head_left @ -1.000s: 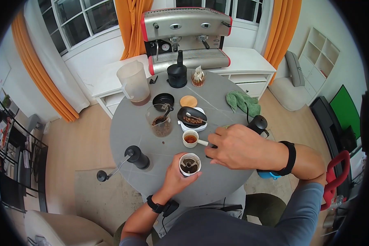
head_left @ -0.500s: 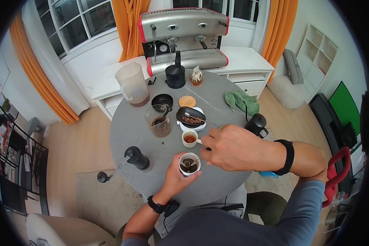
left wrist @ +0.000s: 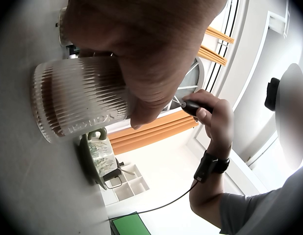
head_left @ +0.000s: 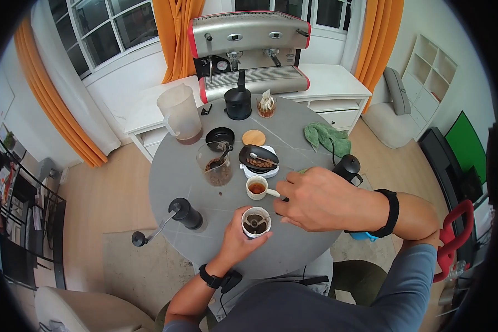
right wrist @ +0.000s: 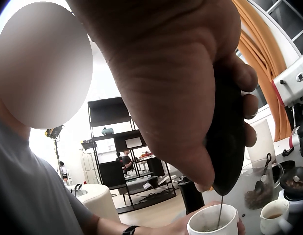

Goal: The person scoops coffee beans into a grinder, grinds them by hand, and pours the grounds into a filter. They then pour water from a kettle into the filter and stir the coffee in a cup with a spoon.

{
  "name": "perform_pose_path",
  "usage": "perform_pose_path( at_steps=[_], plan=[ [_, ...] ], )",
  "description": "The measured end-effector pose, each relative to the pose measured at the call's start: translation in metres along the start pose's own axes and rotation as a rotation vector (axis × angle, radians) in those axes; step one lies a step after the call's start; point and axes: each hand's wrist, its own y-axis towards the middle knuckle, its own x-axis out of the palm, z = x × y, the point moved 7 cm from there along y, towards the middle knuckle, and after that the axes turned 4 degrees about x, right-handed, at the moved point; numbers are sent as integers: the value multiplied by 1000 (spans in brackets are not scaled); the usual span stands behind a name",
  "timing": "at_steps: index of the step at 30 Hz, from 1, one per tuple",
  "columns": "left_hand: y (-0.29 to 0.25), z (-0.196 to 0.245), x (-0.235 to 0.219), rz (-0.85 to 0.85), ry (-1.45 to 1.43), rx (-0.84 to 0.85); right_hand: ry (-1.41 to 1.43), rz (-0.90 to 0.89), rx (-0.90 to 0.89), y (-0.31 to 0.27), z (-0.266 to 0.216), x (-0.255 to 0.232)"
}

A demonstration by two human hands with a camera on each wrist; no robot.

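Near the table's front edge, my left hand (head_left: 237,239) grips a white-rimmed cup (head_left: 255,222) with dark contents. In the left wrist view its fingers curl round a ribbed clear glass (left wrist: 85,93) with brown liquid at the bottom; the glass's top is hidden by the hand. My right hand (head_left: 329,200), just right of the cup, holds a black-handled stirrer (right wrist: 229,142) like a handheld frother. Its thin metal shaft (right wrist: 220,208) reaches down into the white cup in the right wrist view. Beyond stands a white mug (head_left: 256,188) of brown liquid.
Hand grinder (head_left: 187,214) at left. Jug of beans (head_left: 218,175), black bean tray (head_left: 249,152) on a white scale, wooden lid (head_left: 254,138) and black bowl (head_left: 220,135) lie beyond. Plastic pitcher (head_left: 178,108) at back left; black kettle (head_left: 347,167) and green cloth (head_left: 326,138) at right.
My right hand has shifted slightly left, then a little back, beside the cup. My left hand keeps its grip and place.
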Motion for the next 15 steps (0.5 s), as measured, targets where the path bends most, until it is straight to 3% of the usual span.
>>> perform_pose_path(
  at_steps=[15],
  plan=[
    [-1,-5,1,-27,0,-33,18,-22,-4,3,2,-3]
  ],
)
